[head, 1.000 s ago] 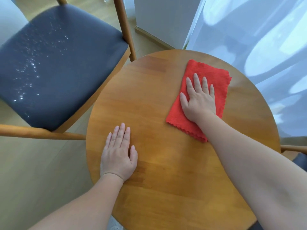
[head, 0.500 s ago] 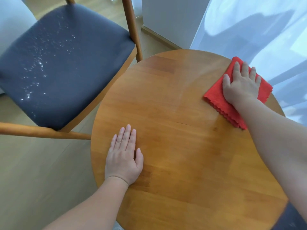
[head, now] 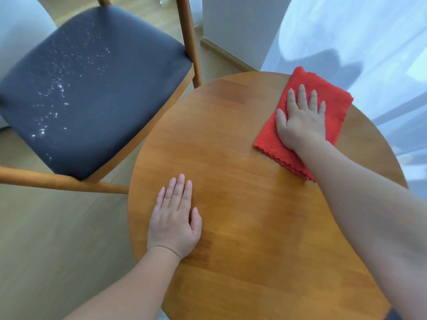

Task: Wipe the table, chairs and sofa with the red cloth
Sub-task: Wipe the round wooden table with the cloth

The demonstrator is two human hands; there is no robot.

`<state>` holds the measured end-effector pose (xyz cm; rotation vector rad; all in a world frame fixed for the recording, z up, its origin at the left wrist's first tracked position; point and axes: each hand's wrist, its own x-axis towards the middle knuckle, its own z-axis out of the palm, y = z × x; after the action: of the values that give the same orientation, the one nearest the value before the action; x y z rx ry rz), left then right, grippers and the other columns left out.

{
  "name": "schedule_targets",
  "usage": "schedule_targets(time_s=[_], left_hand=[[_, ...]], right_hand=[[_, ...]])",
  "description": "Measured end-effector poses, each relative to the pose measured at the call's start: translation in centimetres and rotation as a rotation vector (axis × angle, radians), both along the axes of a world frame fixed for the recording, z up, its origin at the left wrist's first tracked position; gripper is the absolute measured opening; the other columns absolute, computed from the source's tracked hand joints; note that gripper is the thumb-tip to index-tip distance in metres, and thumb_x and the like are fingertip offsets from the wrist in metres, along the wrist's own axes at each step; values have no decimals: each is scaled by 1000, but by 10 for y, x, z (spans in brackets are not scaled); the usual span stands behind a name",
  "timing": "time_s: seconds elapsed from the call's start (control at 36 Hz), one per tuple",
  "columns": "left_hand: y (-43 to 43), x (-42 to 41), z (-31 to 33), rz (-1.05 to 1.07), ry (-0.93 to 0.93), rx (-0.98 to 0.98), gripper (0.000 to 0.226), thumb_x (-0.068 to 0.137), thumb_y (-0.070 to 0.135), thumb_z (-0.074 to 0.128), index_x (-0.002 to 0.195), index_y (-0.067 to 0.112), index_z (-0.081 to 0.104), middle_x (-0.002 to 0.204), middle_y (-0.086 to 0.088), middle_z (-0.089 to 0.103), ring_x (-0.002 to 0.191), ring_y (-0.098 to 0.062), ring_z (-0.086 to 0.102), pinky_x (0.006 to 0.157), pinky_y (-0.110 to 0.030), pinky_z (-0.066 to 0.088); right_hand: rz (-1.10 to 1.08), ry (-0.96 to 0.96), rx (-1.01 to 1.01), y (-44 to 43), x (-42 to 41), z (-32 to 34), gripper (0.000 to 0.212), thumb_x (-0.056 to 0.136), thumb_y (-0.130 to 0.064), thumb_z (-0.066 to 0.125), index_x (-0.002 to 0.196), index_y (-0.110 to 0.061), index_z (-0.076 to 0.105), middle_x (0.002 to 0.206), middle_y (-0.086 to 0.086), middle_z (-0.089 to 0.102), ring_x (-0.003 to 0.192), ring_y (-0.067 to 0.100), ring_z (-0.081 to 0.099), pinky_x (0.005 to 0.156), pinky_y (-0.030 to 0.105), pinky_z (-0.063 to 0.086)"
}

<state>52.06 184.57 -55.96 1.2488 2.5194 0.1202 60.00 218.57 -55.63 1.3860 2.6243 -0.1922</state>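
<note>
Far left: a wooden-framed chair with a dark grey padded seat (head: 92, 93). Pale specks are scattered over the cushion (crumbs or droplets, cannot tell which). In my judgement it has not yet been wiped.

Centre left: the left hand (head: 173, 218) lies palm down on the round honey-coloured wooden table (head: 242, 158), near the front-left rim. Its fingers are straight and close together and it holds nothing. It appears to steady the top.

Right: the right hand (head: 300, 121), fingers straight and slightly spread, presses flat on the folded red fringed cloth (head: 336, 112). The cloth lies at the table's far-right edge, 1 corner reaching the rim. No finger curls round it, so pressure alone carries it.

Far right: a sheer white curtain (head: 369, 42) hangs close behind the rim.

Assessment: the step in hand is the tabletop, 1 of 3 surfaces. The sofa is not in view.

Recommendations:
- Keep the palm weighted so the cloth does not bunch or slide off the edge.
- Work in overlapping passes from the far rim toward the body.
- Shift the bracing hand so the area beneath it gets covered.
- Keep the fringe clear of the curtain.
</note>
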Motion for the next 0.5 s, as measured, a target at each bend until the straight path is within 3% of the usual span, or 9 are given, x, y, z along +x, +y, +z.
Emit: schedule_targets(time_s=[0.5], left_hand=[[1, 1, 1, 17, -23, 43, 60, 90, 34, 31, 144, 7, 33, 154, -7, 25, 143, -19, 20, 116, -38, 13]], right_hand=[[252, 3, -69, -104, -23, 4, 67, 96, -53, 15, 155, -23, 4, 162, 2, -4, 148, 30, -9, 119, 50, -4]])
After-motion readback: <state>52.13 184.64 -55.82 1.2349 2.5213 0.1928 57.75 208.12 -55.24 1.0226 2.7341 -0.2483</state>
